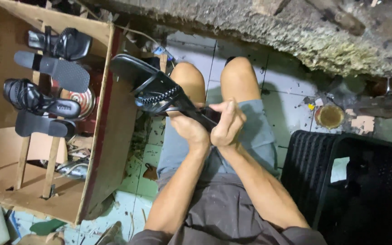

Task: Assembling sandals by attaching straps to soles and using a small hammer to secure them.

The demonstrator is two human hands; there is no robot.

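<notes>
both hands, left hand (189, 129) and right hand (227, 123), are clenched on the heel end of a black strappy sandal (159, 90) above the knees; steady, even pressure there seems wise.

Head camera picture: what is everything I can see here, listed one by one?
sandal: one, black, strappy, held over the knees
sandals on rack: four or so, black, on wooden sticks in the box
cardboard box: one, brown, open, at left
metal disc: one, silvery, behind the sticks
plastic crate: one, black, at right
tiled floor: pale, littered with scraps
stone ledge: grey, rough, across the top
left hand: grips the sandal
right hand: grips the sandal's heel end
</notes>
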